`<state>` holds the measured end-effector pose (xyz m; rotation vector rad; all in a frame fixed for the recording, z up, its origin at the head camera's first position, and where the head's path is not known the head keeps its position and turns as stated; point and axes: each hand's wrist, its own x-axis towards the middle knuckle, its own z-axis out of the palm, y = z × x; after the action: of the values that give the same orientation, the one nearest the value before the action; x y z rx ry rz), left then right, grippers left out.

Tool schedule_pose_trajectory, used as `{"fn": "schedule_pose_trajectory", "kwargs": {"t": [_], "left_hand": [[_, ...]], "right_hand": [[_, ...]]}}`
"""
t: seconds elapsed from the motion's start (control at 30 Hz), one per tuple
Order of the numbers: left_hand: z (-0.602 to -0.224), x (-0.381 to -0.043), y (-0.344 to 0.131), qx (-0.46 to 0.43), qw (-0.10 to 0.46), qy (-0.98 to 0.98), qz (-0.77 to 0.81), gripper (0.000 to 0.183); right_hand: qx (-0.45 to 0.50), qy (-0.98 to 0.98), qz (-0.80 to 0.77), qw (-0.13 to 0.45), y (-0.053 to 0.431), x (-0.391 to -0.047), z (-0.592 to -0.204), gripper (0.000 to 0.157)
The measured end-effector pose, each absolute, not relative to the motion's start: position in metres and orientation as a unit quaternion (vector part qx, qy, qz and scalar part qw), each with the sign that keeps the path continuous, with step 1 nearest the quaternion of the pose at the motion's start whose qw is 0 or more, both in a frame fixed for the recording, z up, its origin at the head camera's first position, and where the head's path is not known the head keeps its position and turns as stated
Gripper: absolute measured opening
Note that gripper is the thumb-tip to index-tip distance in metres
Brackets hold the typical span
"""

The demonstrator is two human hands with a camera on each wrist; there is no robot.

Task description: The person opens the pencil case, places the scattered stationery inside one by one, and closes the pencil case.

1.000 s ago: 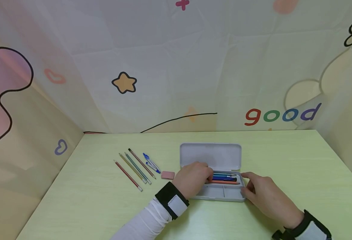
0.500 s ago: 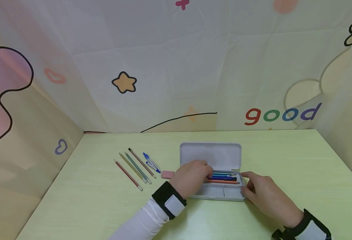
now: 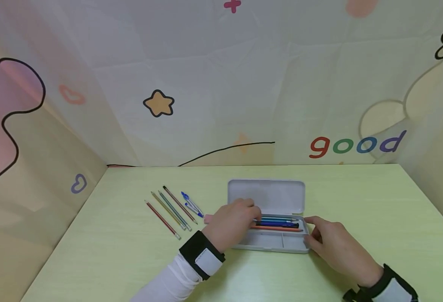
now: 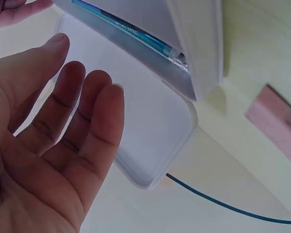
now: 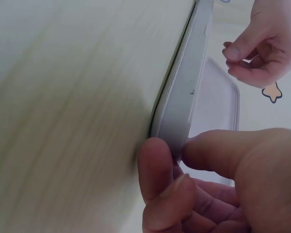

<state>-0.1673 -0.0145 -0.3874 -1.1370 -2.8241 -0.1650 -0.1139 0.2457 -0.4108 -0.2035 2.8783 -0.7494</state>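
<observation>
A pale grey pencil case (image 3: pixel 263 240) lies with its lid (image 3: pixel 267 196) raised at the back. In its rear compartment are a dark blue pen (image 3: pixel 281 224), an orange pencil (image 3: pixel 276 229) and teal pencils (image 3: pixel 278 218). My left hand (image 3: pixel 230 222) hovers over the case's left part, hiding it. The left wrist view shows its fingers loosely bent, apart from the thumb, with nothing between them. At the case's right end, my right hand (image 3: pixel 332 245) grips the edge between thumb and fingers, as the right wrist view also shows.
Left of the case a pink eraser (image 4: pixel 277 121) lies on the table (image 3: pixel 104 260). Further left are a blue pen-like compass (image 3: pixel 192 204), a red pencil (image 3: pixel 163 220) and several other pencils (image 3: pixel 174 209). A printed cloth (image 3: pixel 206 84) hangs behind.
My left hand has drawn back to the left, away from the pencils in the case, uncovering more of them and partly covering the eraser. The right hand has stayed put.
</observation>
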Motion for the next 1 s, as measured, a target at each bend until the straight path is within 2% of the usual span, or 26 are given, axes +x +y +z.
{"fn": "schedule_pose_trajectory", "kwargs": {"t": [0.33,0.83,1.0], "left_hand": [[-0.386,-0.165,-0.039,-0.379,0.081,-0.918,-0.078,0.013],[-0.386,-0.167,-0.088,-0.338,0.083,-0.931,-0.107,0.014],[-0.389,-0.168,-0.109,-0.332,0.101,-0.931,-0.118,0.013]], "right_hand": [[-0.07,0.961,-0.255,0.077,0.246,-0.113,-0.411,0.05],[-0.068,0.961,-0.257,0.081,0.247,-0.115,-0.411,0.05],[-0.068,0.96,-0.258,0.081,0.247,-0.115,-0.411,0.051]]}}
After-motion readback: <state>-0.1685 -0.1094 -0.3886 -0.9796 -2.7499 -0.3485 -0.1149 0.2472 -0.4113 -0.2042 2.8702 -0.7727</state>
